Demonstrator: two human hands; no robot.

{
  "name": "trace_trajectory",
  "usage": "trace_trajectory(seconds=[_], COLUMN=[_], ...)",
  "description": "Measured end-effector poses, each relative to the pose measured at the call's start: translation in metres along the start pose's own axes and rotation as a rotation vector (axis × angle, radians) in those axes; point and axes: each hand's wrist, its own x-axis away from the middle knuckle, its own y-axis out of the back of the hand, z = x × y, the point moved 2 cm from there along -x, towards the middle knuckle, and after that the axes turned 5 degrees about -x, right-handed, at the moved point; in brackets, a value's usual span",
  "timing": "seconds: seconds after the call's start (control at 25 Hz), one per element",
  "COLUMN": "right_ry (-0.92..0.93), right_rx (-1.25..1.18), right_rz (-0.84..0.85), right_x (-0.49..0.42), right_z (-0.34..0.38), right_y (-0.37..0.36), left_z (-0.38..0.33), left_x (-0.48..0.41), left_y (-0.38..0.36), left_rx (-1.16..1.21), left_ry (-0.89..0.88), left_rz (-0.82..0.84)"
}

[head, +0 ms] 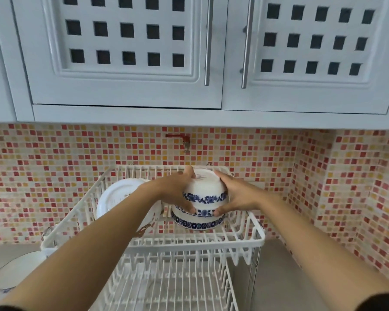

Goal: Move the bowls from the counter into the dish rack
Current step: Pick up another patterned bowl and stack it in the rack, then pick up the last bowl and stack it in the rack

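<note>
Left hand point(177, 189) and right hand point(236, 194) clamp an upturned white ceramic bowl with blue floral band point(204, 191) from both sides, steadying it onto another bowl point(198, 221) beneath, inside the white wire dish rack point(245, 240).

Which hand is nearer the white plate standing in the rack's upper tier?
Left. The left hand grips the stacked bowls on the side facing the white plate; the right hand grips their far side.
</note>
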Motion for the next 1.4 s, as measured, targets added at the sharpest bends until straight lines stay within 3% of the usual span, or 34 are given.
trace_trajectory(seconds=[0.28, 0.52, 0.76, 1.04, 1.4], right_ry=[-0.059, -0.106, -0.064, 0.009, 0.125], right_rx=[0.209, 0.22, 0.325, 0.36, 0.222], right_rz=[0.061, 0.085, -0.002, -0.103, -0.206], right_x=[-0.009, -0.01, -0.002, -0.022, -0.078], right_z=[-0.001, 0.01, 0.067, 0.201, 0.373], right_y=[-0.008, -0.005, 0.002, -0.052, -0.199], left_z=[0.001, -0.006, -0.004, 0.099, 0.264], left_x=[-0.006, 0.001, 0.045, 0.153, 0.282], left_y=[-0.016, -0.01, 0.022, 0.05, 0.014], left_rx=[-0.085, -0.151, -0.189, -0.109, -0.202], left_ry=[0.086, 0.101, -0.004, 0.078, 0.4], left_rz=[0.068, 0.085, -0.115, -0.274, -0.132])
